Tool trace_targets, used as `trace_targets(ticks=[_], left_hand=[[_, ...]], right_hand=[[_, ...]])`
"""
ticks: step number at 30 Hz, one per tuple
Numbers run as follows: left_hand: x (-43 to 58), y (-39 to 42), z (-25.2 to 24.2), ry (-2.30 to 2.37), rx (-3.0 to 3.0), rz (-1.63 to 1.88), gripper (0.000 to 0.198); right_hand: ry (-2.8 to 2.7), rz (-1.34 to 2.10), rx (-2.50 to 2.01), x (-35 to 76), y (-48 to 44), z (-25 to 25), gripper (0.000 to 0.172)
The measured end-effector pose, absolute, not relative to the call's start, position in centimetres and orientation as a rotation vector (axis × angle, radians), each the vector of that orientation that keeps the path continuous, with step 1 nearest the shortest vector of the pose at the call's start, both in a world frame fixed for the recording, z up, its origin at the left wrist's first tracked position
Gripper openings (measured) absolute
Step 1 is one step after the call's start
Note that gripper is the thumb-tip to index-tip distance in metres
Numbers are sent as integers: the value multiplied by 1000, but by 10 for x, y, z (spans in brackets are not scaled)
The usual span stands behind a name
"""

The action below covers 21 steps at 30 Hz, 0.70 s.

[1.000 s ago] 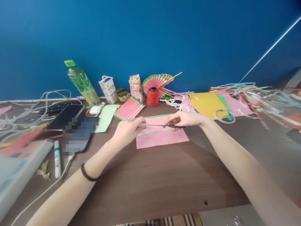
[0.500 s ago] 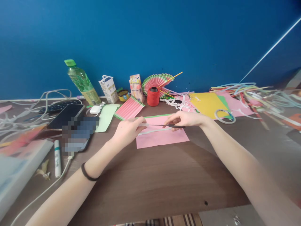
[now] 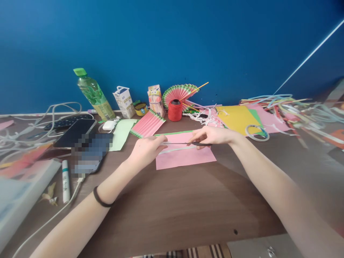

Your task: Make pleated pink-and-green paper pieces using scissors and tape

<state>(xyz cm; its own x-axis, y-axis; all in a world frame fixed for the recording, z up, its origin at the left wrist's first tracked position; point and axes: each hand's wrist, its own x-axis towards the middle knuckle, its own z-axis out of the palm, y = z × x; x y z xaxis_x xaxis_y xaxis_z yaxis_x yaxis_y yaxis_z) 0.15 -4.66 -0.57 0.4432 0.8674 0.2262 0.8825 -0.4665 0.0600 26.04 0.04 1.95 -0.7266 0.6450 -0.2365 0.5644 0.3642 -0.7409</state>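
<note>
A sheet of pink paper (image 3: 185,157) with a green strip along its far edge lies on the table, with a narrow white strip (image 3: 176,149) across it. Above it, the scissors (image 3: 202,144) stretch sideways between both hands, black handle to the right and thin metal blades to the left. My right hand (image 3: 208,135) has its fingers closed on the handle end. At the blade end, my left hand (image 3: 149,147) pinches the tip, thumb and fingers together. Just beyond the paper lies a pleated pink-and-green paper piece (image 3: 149,123).
A red thread spool (image 3: 175,111) and a paper fan (image 3: 172,94) stand behind. Yellow paper (image 3: 233,116) and a tape roll (image 3: 257,133) lie right. On the left are a phone (image 3: 94,154), a marker (image 3: 66,181), a cable, a green bottle (image 3: 94,95) and a carton (image 3: 124,102).
My right hand has shifted very slightly with the scissors, which stay nearly level above the paper. The paper and my left hand look almost unmoved.
</note>
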Motion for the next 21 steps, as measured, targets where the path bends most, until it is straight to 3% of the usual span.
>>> trace_targets(ticks=[10, 15, 21], left_hand=[[5, -48, -7, -1489, -2560, -182, 18], [-3, -46, -1, -1652, -2570, -377, 21], [-1, -46, 6, -1856, -2702, -572, 21]], right_hand=[[-2565, 1286, -1302, 259, -8, 30, 47], [-2540, 1187, -1476, 268, -4, 28, 38], [-2228, 848, -1798, 282, 12, 18, 41]])
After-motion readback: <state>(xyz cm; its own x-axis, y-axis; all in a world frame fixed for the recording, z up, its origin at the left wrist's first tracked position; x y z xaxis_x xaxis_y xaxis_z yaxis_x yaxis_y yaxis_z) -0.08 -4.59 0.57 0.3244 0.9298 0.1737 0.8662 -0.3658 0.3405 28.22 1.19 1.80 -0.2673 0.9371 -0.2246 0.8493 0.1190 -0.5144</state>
